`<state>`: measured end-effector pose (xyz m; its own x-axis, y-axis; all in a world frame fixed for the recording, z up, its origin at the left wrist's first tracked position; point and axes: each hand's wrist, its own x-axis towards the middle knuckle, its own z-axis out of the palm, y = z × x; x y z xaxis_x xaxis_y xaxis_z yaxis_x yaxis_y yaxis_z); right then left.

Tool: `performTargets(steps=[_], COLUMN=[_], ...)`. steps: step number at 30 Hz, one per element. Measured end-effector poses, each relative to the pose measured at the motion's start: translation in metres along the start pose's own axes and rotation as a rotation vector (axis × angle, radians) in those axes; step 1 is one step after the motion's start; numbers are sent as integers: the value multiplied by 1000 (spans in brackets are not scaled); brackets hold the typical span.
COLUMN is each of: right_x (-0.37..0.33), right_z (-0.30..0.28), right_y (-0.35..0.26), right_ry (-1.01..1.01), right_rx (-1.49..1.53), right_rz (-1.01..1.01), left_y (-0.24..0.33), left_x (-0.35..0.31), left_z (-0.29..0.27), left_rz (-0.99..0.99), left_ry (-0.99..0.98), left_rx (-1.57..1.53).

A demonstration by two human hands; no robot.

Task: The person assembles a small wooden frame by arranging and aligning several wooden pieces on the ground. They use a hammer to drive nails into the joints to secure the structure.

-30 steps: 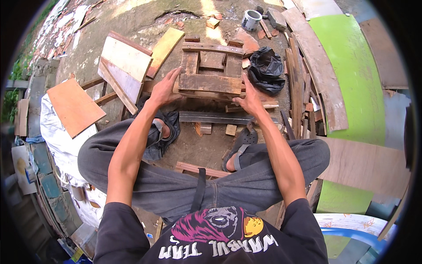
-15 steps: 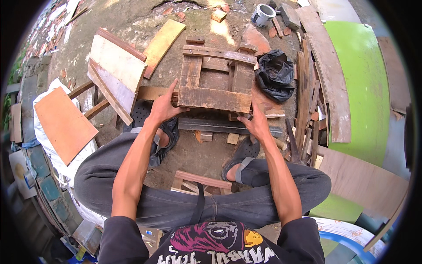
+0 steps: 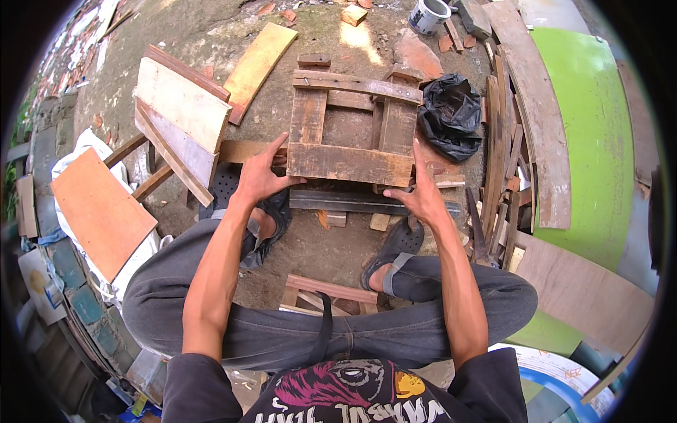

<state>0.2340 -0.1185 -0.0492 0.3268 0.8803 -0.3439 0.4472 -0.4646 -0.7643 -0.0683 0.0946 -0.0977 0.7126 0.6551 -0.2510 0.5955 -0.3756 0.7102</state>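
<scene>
A rough wooden frame point(image 3: 349, 163), put together from weathered brown boards, stands in front of me between my feet. My left hand point(image 3: 259, 176) grips its near left corner, thumb at the lower edge and index finger along the side. At the near right corner my right hand point(image 3: 423, 197) holds it the same way. The undersides of both grips are hidden. Just nearer than the frame lies a dark, straight bar point(image 3: 338, 201) on small wood blocks. A wooden plank point(image 3: 243, 151) runs out to the left behind my left hand.
To the left lean a pale board panel point(image 3: 173, 106) and an orange board point(image 3: 106, 211). A yellowish plank point(image 3: 261, 67) lies beyond. On the right are a black plastic bag point(image 3: 453, 116), stacked wood strips point(image 3: 497, 141) and a green sheet point(image 3: 592, 134). A bucket point(image 3: 429, 15) stands far right.
The whole view has shifted slightly. Both hands keep their hold on the wooden frame, which looks almost unmoved among the things around it.
</scene>
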Motion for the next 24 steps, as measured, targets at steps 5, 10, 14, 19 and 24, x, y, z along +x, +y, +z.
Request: performTargets(steps=[5, 10, 14, 19, 24], right_x=[0, -4, -8, -8, -7], right_z=[-3, -17, -23, -21, -19], right_y=[2, -9, -19, -13, -7], right_ry=[25, 19, -36, 25, 20], right_rx=[-57, -43, 50, -74, -42], right_rz=[-49, -145, -25, -146, -132], left_y=[1, 5, 10, 17, 19], left_x=[1, -8, -14, -18, -20], left_z=[-3, 3, -3, -10, -9], left_rz=[-32, 54, 152, 183, 156], left_ry=[-51, 147, 197, 185, 180], left_rx=[27, -95, -10, 35, 40])
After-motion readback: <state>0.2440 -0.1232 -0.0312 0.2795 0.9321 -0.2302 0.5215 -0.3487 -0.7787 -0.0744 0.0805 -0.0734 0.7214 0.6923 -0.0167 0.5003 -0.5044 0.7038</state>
